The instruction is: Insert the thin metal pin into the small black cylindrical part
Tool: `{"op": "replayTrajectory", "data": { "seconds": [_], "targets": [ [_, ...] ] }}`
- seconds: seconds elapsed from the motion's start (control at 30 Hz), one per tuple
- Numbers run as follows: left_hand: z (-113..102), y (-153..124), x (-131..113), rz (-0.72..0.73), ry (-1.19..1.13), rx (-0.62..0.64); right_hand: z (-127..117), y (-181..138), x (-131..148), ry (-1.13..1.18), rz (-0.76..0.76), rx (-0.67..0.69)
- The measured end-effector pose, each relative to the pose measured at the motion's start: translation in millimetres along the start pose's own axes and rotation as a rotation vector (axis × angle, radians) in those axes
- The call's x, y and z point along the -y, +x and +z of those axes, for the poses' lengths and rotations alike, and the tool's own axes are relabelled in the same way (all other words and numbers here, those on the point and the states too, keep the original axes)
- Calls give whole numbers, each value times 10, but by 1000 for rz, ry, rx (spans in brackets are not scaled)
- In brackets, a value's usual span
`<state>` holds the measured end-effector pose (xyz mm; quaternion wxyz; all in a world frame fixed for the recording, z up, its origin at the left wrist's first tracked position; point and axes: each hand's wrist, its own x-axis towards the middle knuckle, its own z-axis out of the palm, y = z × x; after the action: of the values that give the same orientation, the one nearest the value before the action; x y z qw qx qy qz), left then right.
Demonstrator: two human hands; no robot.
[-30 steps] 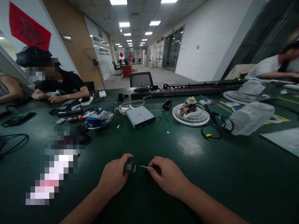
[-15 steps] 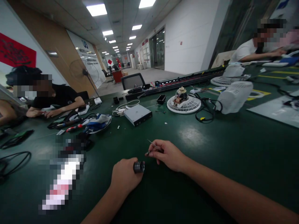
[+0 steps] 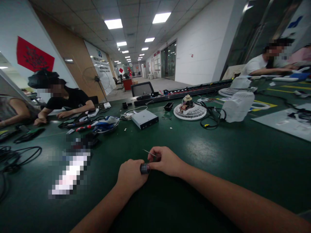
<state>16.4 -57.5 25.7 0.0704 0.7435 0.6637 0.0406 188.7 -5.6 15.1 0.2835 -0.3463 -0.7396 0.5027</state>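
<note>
My left hand (image 3: 130,176) is closed round a small dark metal cylinder (image 3: 145,168), low over the green table (image 3: 218,168). My right hand (image 3: 166,160) sits just right of it, fingers curled, pinching a thin metal pin (image 3: 149,152) that sticks out up and to the left. The right thumb and fingertips also touch the end of the cylinder. Both hands meet near the table's near edge, at the middle.
Farther back lie a grey box-shaped drive (image 3: 144,118), a white fan grille with a motor (image 3: 190,111), a white fan housing (image 3: 237,106) and black cables (image 3: 211,118). Tools and a plate (image 3: 104,124) lie at the left. People sit at the far left and far right.
My hands have come together: the right hand moved down and left until it touches the cylinder. The pin now points up-left. The camera view shifted slightly.
</note>
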Motion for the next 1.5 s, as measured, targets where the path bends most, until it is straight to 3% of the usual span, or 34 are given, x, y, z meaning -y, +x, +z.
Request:
{"op": "replayTrajectory", "data": {
  "seconds": [0.1, 0.2, 0.43, 0.57, 0.63, 0.77, 0.9, 1.07, 1.2, 1.33, 1.5],
  "targets": [
    [4, -9, -3, 20, 23, -9, -11, 16, 3, 111, 100, 159],
    [6, -10, 11, 65, 38, -18, -19, 16, 51, 192, 148, 214],
    [2, 32, 75, 120, 54, -79, 72, 8, 125, 214, 237, 67],
    [6, 86, 137, 99, -52, -128, 76, 17, 68, 166, 141, 59],
    [11, 112, 190, 93, -145, -188, 22, 8, 58, 81, 65, -12],
    [18, 152, 335, 90, -254, -340, -144, -41, 104, -363, -209, -173],
    [7, 150, 418, 60, -253, -342, -229, -73, 142, -552, -403, -148],
    [-34, 112, 336, 130, -184, -259, -186, -65, 109, -651, -414, -93],
    [-60, 95, 267, 150, -123, -221, -178, -80, 129, -707, -353, -122],
    [-64, 90, 251, 156, -130, -206, -194, -96, 172, -635, -329, -13],
    [-54, 81, 237, 175, -105, -204, -188, -70, 126, -662, -251, -117]
  ]
}}
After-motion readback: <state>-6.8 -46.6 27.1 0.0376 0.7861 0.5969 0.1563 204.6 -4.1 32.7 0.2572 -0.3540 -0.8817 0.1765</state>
